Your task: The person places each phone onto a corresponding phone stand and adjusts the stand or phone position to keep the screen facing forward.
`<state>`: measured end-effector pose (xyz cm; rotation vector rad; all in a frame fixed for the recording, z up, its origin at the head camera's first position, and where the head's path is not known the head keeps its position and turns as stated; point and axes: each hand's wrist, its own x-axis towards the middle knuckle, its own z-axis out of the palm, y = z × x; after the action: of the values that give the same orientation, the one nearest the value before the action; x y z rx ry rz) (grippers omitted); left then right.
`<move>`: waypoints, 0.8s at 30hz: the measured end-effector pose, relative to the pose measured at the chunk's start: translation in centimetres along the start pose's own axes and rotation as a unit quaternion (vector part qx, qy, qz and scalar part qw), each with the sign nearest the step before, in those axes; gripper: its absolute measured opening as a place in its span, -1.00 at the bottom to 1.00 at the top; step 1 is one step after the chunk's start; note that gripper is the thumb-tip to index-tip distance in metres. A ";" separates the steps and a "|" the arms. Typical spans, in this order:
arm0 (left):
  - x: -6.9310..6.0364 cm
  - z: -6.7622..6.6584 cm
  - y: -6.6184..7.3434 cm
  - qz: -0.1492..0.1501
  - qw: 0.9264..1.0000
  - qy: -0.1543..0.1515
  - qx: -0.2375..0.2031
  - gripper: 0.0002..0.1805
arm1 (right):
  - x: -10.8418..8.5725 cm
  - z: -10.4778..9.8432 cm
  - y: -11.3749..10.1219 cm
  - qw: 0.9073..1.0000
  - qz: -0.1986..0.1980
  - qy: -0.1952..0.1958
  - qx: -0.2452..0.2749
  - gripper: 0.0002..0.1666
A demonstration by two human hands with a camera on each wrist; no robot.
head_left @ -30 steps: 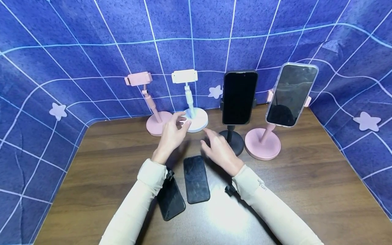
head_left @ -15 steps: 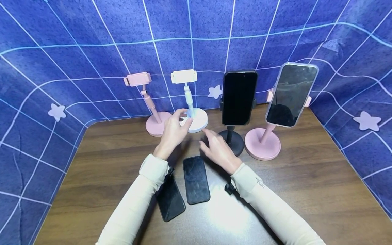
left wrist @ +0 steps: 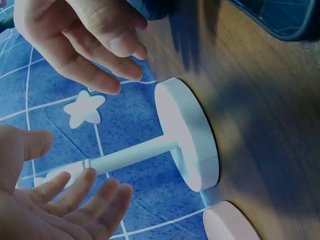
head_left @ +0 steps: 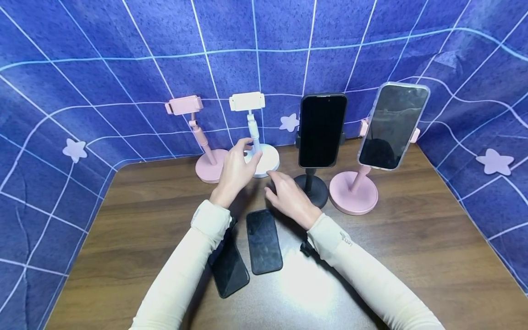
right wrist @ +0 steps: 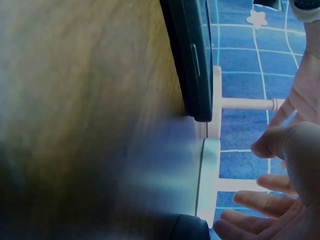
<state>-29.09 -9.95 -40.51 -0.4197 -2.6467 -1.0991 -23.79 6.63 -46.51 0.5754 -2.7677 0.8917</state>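
Note:
A white phone stand point(head_left: 253, 123) stands upright on the table, its clamp holding no phone. My left hand point(head_left: 237, 170) is beside its pole, over the left part of the base. In the left wrist view the left hand's fingers point(left wrist: 75, 205) are spread and loosely bent, overlapping the pole; I cannot tell if they touch it. My right hand point(head_left: 291, 197) hovers at the base's front right, in front of a black stand, holding nothing. Its thumb and relaxed fingers point(right wrist: 265, 204) show in the right wrist view. Two dark phones point(head_left: 264, 242) point(head_left: 230, 270) lie flat nearer me.
At the left is a pink phone stand point(head_left: 208, 151) with no phone. The black stand point(head_left: 315, 192) holds an upright black phone point(head_left: 323, 130). Farther right, another pink stand point(head_left: 354, 195) holds a clear-edged phone point(head_left: 393, 126). A blue gridded cloth point(head_left: 165, 41) hangs behind the wooden table point(head_left: 136, 220).
My left hand has moved slightly up and right towards the white stand's pole. My right hand has shifted a little left towards its base. The stands and phones have stayed in place.

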 end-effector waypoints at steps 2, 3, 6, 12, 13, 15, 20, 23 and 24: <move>0.3 -0.1 0.0 -0.002 1.000 0.001 -0.002 -0.46 | 0.1 0.0 0.1 1.000 -0.001 0.001 -0.001 -0.45; 0.4 -0.2 0.0 -0.003 1.000 0.002 -0.002 -0.46 | 0.2 0.0 0.1 1.000 -0.002 0.001 -0.002 -0.45; 0.9 -0.5 0.1 -0.005 1.000 0.010 -0.003 -0.45 | 0.4 -0.1 0.1 1.000 -0.002 0.001 -0.003 -0.45; 1.6 -0.9 0.4 -0.001 1.000 0.022 -0.009 -0.42 | 0.9 -0.1 0.3 1.000 -0.006 0.001 0.001 -0.42; 1.7 -0.9 0.4 -0.002 1.000 0.022 -0.010 -0.42 | 1.0 -0.1 0.3 1.000 -0.008 0.003 -0.001 -0.42; 1.9 -1.0 0.5 -0.003 1.000 0.022 -0.011 -0.42 | 1.2 0.0 0.3 1.000 -0.012 0.008 -0.002 -0.43; 2.3 -1.1 0.6 -0.012 1.000 0.016 -0.007 -0.40 | 1.6 0.1 0.3 1.000 -0.021 0.019 -0.009 -0.44; 2.6 -0.9 0.6 -0.018 1.000 0.014 -0.007 -0.38 | 1.8 0.2 0.3 0.999 -0.024 0.021 -0.017 -0.45; 2.7 -0.9 0.6 -0.019 1.000 0.013 -0.007 -0.37 | 1.9 0.2 0.2 0.999 -0.025 0.021 -0.018 -0.45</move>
<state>-31.25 -9.70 -38.61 -0.3561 -2.6371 -1.1276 -25.60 6.11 -46.30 0.6094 -2.7138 0.8308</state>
